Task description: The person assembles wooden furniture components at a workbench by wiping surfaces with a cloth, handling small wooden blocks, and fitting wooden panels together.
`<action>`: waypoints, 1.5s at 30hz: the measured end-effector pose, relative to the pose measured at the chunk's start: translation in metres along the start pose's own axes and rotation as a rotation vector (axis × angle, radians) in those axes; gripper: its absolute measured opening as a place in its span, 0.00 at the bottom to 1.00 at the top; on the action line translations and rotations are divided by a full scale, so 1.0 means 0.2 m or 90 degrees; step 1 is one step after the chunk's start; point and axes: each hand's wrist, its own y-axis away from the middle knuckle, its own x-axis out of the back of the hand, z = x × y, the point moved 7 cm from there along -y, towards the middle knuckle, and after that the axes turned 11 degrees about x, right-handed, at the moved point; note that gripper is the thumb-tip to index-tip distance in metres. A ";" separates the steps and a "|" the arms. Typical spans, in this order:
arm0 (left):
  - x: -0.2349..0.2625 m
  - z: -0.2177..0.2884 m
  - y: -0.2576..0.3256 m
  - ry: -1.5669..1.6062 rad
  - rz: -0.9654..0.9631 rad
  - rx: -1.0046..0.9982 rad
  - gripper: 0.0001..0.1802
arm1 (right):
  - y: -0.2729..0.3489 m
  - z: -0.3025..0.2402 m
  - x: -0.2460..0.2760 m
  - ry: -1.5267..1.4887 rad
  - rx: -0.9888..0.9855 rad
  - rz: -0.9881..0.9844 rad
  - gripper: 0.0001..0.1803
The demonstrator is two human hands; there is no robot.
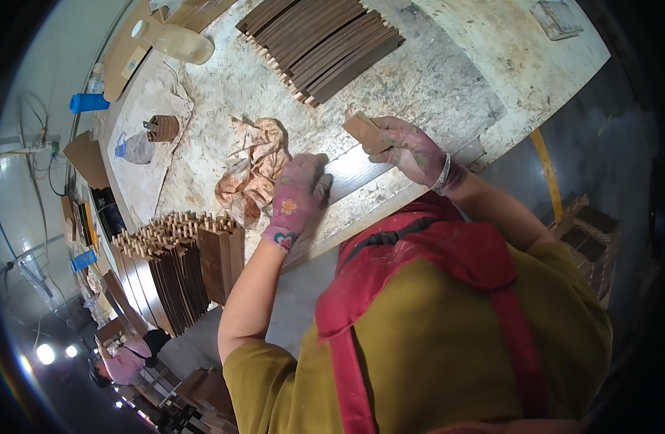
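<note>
Left of your left hand (pixel 300 192) and nearer your body, the left stack (pixel 166 264) holds many dark pieces on end, pale pegs uppermost. Your left hand lies palm down over the left end of the slat (pixel 358 173), fingers close together; you can't tell from here whether they grip its edge. Beyond both hands, the far stack (pixel 318 50) lies flat on the worktop (pixel 484 50), its pegs toward the left. The slat itself lies between your hands, running on under the right one. Your right hand (pixel 412 150) pinches a tan pad (pixel 363 133) between thumb and fingers above the slat; whether the pad touches it is unclear. This one slat looks to be in work; how much of its face is done doesn't show, nor which stack is finished and which waits.

Around you, a blue cup (pixel 90 103) stands well off to the left of your left hand. A co-worker (pixel 126 362) is far behind the left stack. A brown bundle (pixel 164 128) and a bottle (pixel 177 43) sit beyond your left hand, well apart from it. The crumpled rag (pixel 256 166) lies just beside that hand and could crowd it. Right of the slat, nothing seems to block your right hand.
</note>
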 end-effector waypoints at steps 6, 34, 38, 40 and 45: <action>-0.12 -0.25 -0.17 0.222 -0.209 0.222 0.04 | 0.02 0.02 0.01 -0.039 -0.007 0.013 0.19; -0.21 0.01 -0.38 0.091 -0.343 0.119 0.04 | 0.01 -0.02 0.04 -0.162 0.039 0.039 0.22; -0.19 -0.18 -0.33 0.058 -0.352 0.153 0.05 | 0.02 -0.02 0.03 -0.197 0.053 -0.001 0.23; -0.23 -0.16 -0.35 0.087 -0.358 0.153 0.07 | 0.02 -0.01 0.05 -0.206 0.058 -0.005 0.23; -0.33 0.09 -0.50 0.091 -0.360 0.095 0.07 | 0.02 -0.03 0.01 -0.207 0.047 0.015 0.23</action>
